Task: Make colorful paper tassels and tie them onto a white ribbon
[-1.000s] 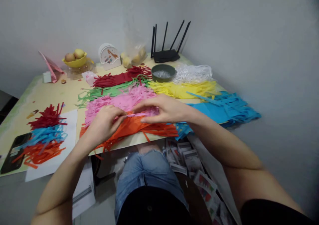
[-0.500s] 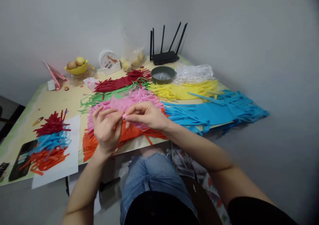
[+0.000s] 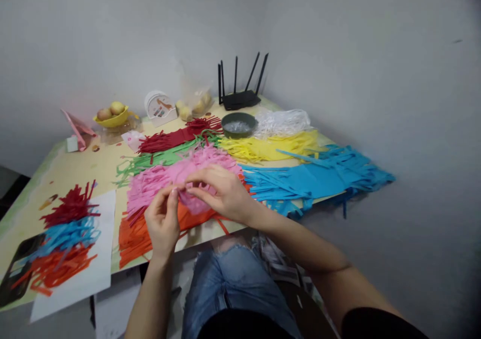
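Above the table's front edge, my left hand [image 3: 163, 220] and my right hand [image 3: 223, 193] meet, each with thumb and fingertips pinched on a pink tissue paper piece [image 3: 196, 206]. Part of it hangs crumpled below my right fingers; the exact pinch point is small and blurred. Behind them lies a pile of pink fringed strips [image 3: 148, 184]. Nearer me, orange fringed paper [image 3: 132, 239] spreads out, partly hidden by my hands. Green fringe [image 3: 146, 162] and dark red fringe [image 3: 176, 137] lie further back.
Blue fringed paper [image 3: 319, 176] overhangs the right edge; yellow fringe [image 3: 274, 147], white strips [image 3: 283, 122] and a green bowl [image 3: 239, 126] lie behind. A black router [image 3: 240, 99] stands at the back. Left: small paper bundles [image 3: 71, 231] on a white sheet [image 3: 101, 259], beside a phone [image 3: 15, 279].
My left hand has turned, its fingers curling in. The pink piece now hangs below my right fingers. The table sits lower in view, as the camera has shifted.
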The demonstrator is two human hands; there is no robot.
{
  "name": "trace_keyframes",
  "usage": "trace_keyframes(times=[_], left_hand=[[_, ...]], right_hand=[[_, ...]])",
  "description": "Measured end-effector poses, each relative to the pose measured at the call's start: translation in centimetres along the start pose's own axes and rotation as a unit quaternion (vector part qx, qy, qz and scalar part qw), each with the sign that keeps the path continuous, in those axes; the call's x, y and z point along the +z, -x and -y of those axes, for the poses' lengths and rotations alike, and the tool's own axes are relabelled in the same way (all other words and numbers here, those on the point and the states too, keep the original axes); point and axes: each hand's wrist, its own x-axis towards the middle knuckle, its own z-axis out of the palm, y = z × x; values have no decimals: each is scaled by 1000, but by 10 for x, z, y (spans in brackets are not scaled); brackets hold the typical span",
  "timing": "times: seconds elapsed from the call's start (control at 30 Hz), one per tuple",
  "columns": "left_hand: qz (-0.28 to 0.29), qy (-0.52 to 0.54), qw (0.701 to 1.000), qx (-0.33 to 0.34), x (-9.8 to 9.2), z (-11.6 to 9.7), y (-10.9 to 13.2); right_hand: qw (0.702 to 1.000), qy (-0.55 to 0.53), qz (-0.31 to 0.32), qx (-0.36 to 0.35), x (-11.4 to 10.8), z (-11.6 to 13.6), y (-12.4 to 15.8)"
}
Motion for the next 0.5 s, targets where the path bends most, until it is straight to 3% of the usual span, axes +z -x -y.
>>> trace_keyframes(times=[0.13,0.2,0.37,0.5], left_hand=[[157,12,984,-82,-8,-1,8],[186,34,975,-120,-7,-1,12],[174,83,961,-199,2,3,21],[120,17,975,-188,5,6,24]], right_hand=[[994,-28,84,-58,-16,-2,5],[992,-30,110,-63,-21,-3,8],[988,-47,133,-68,-24,-9,9],[988,-48,143,-46,-29,-21,2]])
